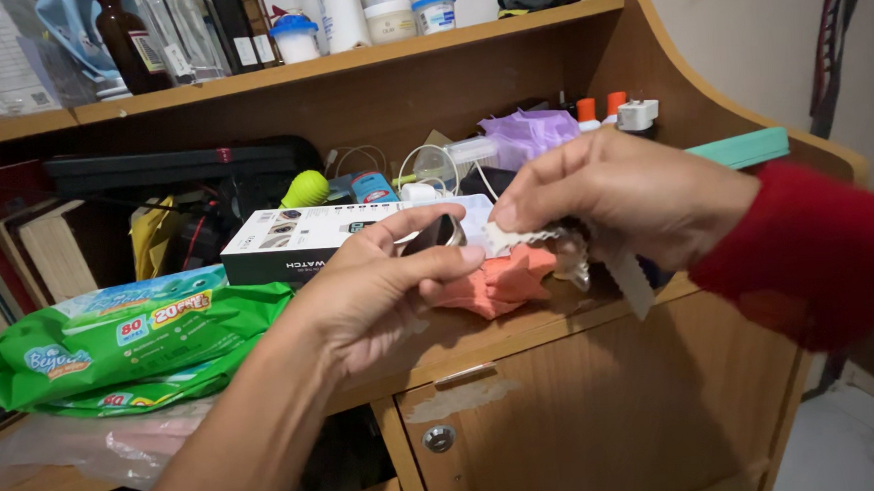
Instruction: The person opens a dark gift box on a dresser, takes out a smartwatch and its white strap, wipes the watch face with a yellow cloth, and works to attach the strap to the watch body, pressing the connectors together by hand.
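Pinching a small dark watch body (435, 234) with a shiny metallic rim at the centre of the frame, between thumb and forefinger of the left hand (380, 287), the other fingers curling beneath. Pressing thumb and fingertips of the right hand (616, 193), right of centre, together on a white scallop-edged strap (515, 238), which is touching the watch body at its right side and trailing on down to the lower right. Wearing a red sleeve (801, 249) at the right edge. Hovering over an orange cloth (502, 282) lying on the wooden desk (519, 330) just below both hands. Lying behind the left hand, a long white box (299, 237); resting at the lower left, a green pack of wipes (127, 338). Standing on the shelf at the upper left, a brown bottle (129, 43).
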